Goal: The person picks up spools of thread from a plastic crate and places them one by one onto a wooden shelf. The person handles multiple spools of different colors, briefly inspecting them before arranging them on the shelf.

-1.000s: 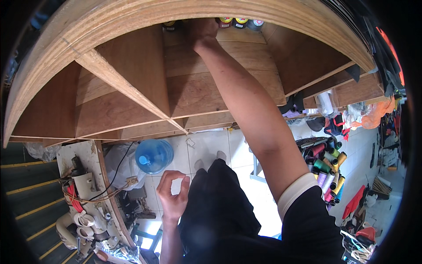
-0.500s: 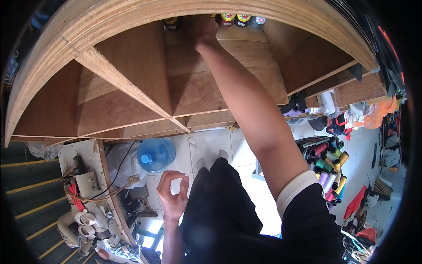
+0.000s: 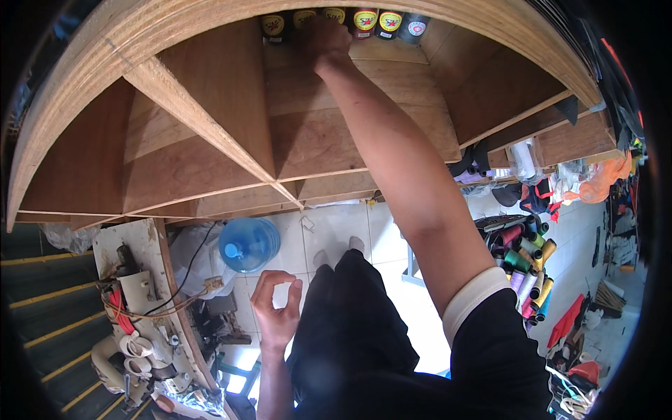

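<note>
My right hand (image 3: 325, 40) reaches deep into the wooden shelf unit, at the far end of a compartment. Its fingers look curled, but shadow hides what they hold, if anything. Around it stands a row of dark, round-bodied items with yellow round labels: a dark item (image 3: 274, 28) to its left and a reddish-brown item (image 3: 365, 23) to its right. More labels show just beyond the knuckles. A grey-blue item (image 3: 414, 29) with a pale label ends the row. Low at the left, my left hand (image 3: 275, 308) hangs by my leg, fingers loosely curved and thumb raised, with nothing visible in it.
The wooden shelf unit (image 3: 199, 126) spans the top, its dividers around my right arm. A blue water jug (image 3: 249, 245) stands on the tiled floor. At the left is a sewing machine (image 3: 150, 329); at the right, a cluster of colourful thread spools (image 3: 521, 266).
My right hand sits slightly lower in the picture, and more round labels show beyond it. The shelf contents have shifted down in view. My left hand has hardly moved.
</note>
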`<act>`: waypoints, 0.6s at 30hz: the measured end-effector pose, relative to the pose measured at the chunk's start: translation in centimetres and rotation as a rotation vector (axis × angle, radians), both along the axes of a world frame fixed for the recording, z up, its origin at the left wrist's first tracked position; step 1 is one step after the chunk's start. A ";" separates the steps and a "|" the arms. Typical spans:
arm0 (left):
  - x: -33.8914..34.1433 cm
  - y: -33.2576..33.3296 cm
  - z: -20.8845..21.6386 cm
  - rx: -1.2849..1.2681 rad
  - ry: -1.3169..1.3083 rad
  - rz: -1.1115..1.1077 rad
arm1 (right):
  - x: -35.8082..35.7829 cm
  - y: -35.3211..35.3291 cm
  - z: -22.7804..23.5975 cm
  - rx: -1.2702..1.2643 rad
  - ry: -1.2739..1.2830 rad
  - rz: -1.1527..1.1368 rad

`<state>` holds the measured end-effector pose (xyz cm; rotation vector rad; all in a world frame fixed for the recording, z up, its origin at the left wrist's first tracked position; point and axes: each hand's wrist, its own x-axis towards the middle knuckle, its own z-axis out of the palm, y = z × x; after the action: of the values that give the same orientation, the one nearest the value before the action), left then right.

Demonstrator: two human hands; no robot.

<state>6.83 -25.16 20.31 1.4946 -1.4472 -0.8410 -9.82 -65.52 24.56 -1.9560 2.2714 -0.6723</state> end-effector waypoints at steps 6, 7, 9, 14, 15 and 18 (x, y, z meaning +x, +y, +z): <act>0.2 0.0 0.2 0.004 -0.003 -0.014 | 0.1 -0.2 -0.7 -0.032 0.021 -0.025; 0.3 0.0 0.3 -0.001 -0.006 -0.018 | 0.1 -0.2 -0.5 -0.025 0.009 -0.017; 0.4 0.0 0.4 0.000 -0.007 -0.016 | -0.2 0.1 -0.1 -0.012 -0.013 -0.001; 0.9 0.5 0.3 0.030 -0.005 0.010 | 2.0 2.9 1.1 -0.053 -0.097 0.117; 0.8 0.5 0.3 0.029 -0.010 0.005 | 2.8 3.5 1.5 -0.051 -0.098 0.153; 0.7 0.5 0.5 0.020 -0.030 -0.006 | 4.3 3.2 0.9 -0.061 -0.193 0.186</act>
<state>7.54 -24.66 20.81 1.5246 -1.4699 -0.8415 -5.53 -62.28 25.49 -1.9988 1.9528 -0.8753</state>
